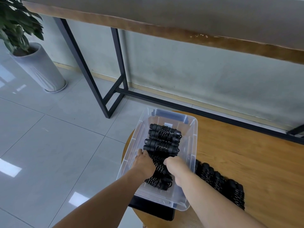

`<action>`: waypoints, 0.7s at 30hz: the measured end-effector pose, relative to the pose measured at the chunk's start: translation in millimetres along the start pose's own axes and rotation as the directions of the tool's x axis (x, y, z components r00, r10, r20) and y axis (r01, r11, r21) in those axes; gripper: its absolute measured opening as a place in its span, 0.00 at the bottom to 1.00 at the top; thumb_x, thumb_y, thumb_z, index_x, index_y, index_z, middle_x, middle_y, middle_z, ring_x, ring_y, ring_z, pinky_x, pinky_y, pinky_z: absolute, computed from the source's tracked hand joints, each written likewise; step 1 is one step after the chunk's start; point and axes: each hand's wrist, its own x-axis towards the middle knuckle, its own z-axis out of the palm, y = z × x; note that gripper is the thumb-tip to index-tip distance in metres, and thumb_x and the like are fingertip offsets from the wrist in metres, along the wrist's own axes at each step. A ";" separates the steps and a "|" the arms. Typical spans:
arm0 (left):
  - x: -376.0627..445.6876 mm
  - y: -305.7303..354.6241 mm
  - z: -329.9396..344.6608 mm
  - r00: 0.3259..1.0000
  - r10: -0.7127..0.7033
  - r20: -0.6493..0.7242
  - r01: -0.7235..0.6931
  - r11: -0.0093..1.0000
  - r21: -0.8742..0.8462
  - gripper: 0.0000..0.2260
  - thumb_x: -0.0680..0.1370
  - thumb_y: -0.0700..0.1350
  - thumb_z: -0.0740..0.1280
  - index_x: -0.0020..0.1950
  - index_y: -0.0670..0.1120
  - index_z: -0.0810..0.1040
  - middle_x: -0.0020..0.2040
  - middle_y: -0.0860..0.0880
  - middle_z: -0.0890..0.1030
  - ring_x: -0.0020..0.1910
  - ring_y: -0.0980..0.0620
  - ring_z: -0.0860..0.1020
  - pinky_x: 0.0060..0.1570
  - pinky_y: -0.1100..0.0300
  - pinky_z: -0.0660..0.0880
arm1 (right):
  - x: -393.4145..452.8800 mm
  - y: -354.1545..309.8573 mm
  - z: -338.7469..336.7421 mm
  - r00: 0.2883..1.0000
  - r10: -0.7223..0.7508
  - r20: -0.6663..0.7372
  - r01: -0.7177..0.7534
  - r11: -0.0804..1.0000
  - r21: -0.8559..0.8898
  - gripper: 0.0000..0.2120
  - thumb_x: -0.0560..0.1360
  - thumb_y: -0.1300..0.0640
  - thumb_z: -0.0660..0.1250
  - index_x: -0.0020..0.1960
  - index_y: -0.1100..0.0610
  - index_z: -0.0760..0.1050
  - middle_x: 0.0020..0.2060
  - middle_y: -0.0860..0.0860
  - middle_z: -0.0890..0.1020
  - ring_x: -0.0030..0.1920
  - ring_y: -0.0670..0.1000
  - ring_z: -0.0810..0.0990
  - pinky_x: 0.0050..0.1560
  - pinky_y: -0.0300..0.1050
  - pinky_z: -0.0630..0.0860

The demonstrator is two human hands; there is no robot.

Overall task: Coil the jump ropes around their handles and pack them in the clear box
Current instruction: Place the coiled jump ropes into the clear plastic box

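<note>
both hands, left hand (144, 163) and right hand (175, 168), reach inside the clear rectangular plastic box (194, 129), fingers clamped on a black coiled jump rope bundle (158, 168). more black coiled bundles (218, 180) lie just outside the box. judged light, springy; grip across coils, over handles.

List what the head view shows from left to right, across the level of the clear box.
Grey tiled floor → left hand → right hand, both inside the clear plastic box on black coiled jump ropes → row of coiled black ropes on the round wooden table.
</note>
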 end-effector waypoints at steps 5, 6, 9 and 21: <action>-2.8 -1.1 0.9 1.000 0.005 0.023 -0.005 1.000 -0.010 0.26 0.78 0.34 0.57 0.76 0.36 0.57 0.78 0.43 0.52 0.77 0.45 0.55 0.74 0.56 0.57 | -10.2 -7.8 -5.3 1.000 -0.007 0.003 0.007 1.000 -0.023 0.18 0.80 0.65 0.58 0.69 0.65 0.66 0.64 0.59 0.73 0.66 0.59 0.71 0.64 0.51 0.70; -4.0 -0.4 0.3 1.000 0.017 0.010 -0.017 1.000 -0.027 0.27 0.78 0.34 0.56 0.77 0.37 0.56 0.77 0.43 0.54 0.76 0.45 0.57 0.74 0.56 0.59 | -11.3 -8.5 -6.6 1.000 -0.010 0.001 0.010 1.000 -0.030 0.18 0.80 0.65 0.58 0.69 0.65 0.67 0.66 0.59 0.73 0.67 0.60 0.70 0.67 0.52 0.68; -1.5 -2.6 0.9 0.998 0.051 -0.038 -0.053 0.997 -0.053 0.26 0.76 0.33 0.57 0.75 0.39 0.59 0.75 0.44 0.59 0.74 0.46 0.60 0.72 0.57 0.62 | -12.7 -8.7 -10.2 1.000 -0.011 0.003 0.011 1.000 -0.025 0.16 0.80 0.65 0.58 0.68 0.65 0.68 0.68 0.60 0.71 0.69 0.60 0.69 0.68 0.52 0.67; -10.1 19.6 -18.4 0.963 0.162 -0.214 -0.201 0.964 -0.172 0.14 0.83 0.42 0.57 0.67 0.45 0.75 0.60 0.47 0.79 0.52 0.50 0.79 0.50 0.60 0.76 | -26.0 -22.1 -19.1 0.984 -0.177 -0.034 0.176 0.984 -0.031 0.18 0.79 0.64 0.60 0.68 0.67 0.70 0.59 0.61 0.77 0.55 0.60 0.77 0.55 0.53 0.76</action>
